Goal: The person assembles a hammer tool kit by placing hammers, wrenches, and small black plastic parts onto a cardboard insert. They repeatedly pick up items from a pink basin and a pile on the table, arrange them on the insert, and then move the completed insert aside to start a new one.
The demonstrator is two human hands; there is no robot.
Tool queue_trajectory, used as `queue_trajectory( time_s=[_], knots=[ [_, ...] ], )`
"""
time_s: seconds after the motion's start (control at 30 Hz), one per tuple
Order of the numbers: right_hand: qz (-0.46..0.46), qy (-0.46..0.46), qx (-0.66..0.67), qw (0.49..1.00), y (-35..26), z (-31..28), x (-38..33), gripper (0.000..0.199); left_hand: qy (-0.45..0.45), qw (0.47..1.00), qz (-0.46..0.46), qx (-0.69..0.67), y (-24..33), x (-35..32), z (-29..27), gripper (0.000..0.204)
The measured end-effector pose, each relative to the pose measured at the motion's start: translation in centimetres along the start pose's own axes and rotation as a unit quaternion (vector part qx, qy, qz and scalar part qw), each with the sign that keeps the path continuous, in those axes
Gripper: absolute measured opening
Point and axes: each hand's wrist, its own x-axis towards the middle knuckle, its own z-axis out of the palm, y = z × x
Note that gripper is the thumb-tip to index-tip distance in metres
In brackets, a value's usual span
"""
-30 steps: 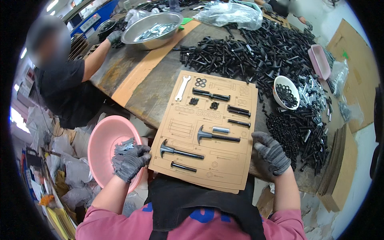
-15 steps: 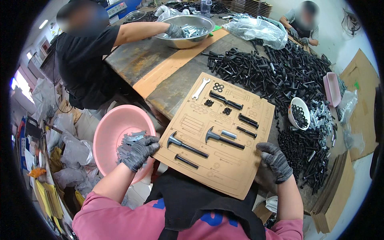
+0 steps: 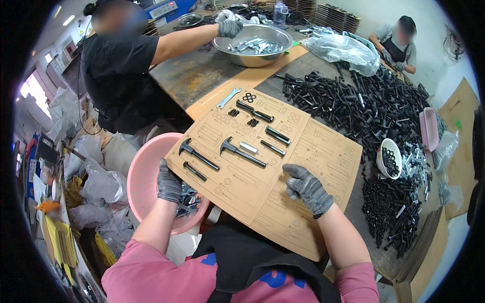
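Observation:
A brown cardboard sheet [image 3: 303, 151] printed with part outlines lies in front of me on the table. On it rest two hammer-shaped black parts [image 3: 240, 151], several black bolts [image 3: 277, 135], washers [image 3: 248, 97] and a silver wrench [image 3: 228, 97]. My left hand [image 3: 169, 183], in a grey glove, reaches into the pink basin [image 3: 146, 174] among small metal parts; whether it grips any is hidden. My right hand [image 3: 307, 188], also gloved, rests spread on the sheet's near right part and holds nothing.
A heap of black bolts [image 3: 364, 106] covers the table to the right, with a white bowl [image 3: 389, 157] and a pink tray [image 3: 429, 129]. Across the table a person in black reaches into a steel bowl [image 3: 255, 45]. Another person sits far right. Bags lie on the floor at left.
My left hand has dropped from the sheet's left edge into the pink basin. The view has shifted, so the sheet sits more central. My right hand stays on the sheet.

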Motion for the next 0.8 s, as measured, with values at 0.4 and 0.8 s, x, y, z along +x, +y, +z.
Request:
queue_trajectory(
  time_s=[0.4,0.8],
  knots=[
    [0.038,-0.046,-0.07,0.996,-3.4,6.3,8.8,0.04,0.052,0.997,-0.022,-0.059,-6.2,-0.4,2.6,0.047],
    [-0.052,-0.023,-0.106,0.993,-3.4,2.7,3.8,0.039,-0.002,0.99,-0.069,-0.124,-1.5,6.5,2.3,0.046]
  ],
)
